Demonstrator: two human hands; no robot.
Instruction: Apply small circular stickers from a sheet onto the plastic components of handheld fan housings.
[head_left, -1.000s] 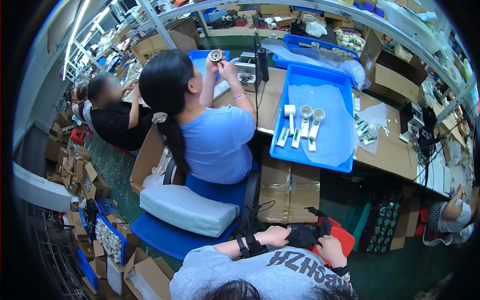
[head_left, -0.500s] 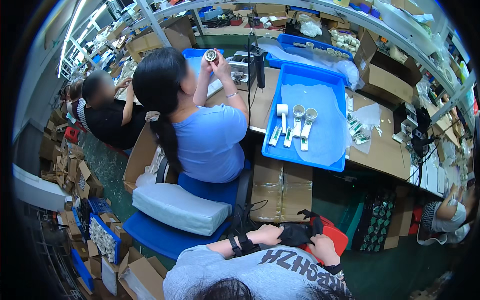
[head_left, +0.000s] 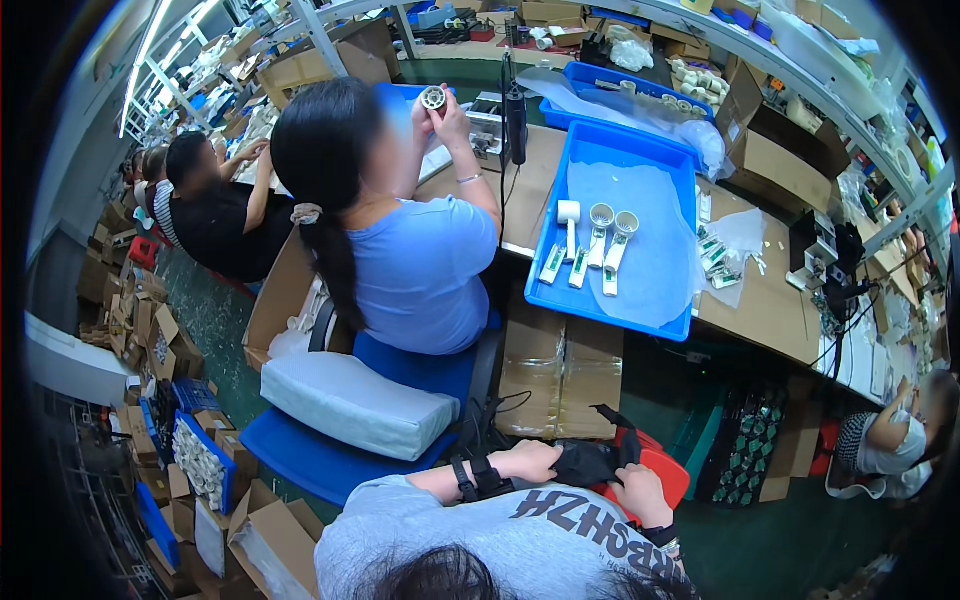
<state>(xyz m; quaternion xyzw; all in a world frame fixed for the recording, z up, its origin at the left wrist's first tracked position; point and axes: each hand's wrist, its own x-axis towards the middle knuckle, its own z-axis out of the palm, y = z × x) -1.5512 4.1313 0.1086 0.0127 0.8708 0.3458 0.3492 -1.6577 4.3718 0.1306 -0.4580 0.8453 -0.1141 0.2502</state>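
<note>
Both of my hands are low in the picture, close in front of my grey shirt. My left hand (head_left: 533,462) is closed on the left end of a black cloth item (head_left: 585,463), possibly a bag or pouch; its exact kind is unclear. At the other end, my right hand (head_left: 640,494) grips the same black cloth, fingers bent over its edge. A thin black strap sticks up from the cloth. Just behind and under it is a bright red plastic seat or stool (head_left: 665,472), partly covered by the cloth and my right hand.
A blue tray (head_left: 625,240) with white handheld parts stands on the workbench ahead. To my left, a co-worker in blue (head_left: 415,265) holds a round part, beside a blue chair (head_left: 320,455) with a pale cushion (head_left: 355,408). A taped carton (head_left: 560,375) stands below the bench.
The whole view has shifted slightly. My hands keep their hold on the black cloth, with the left hand a little further left. The co-worker's hands have moved slightly with the round part.
</note>
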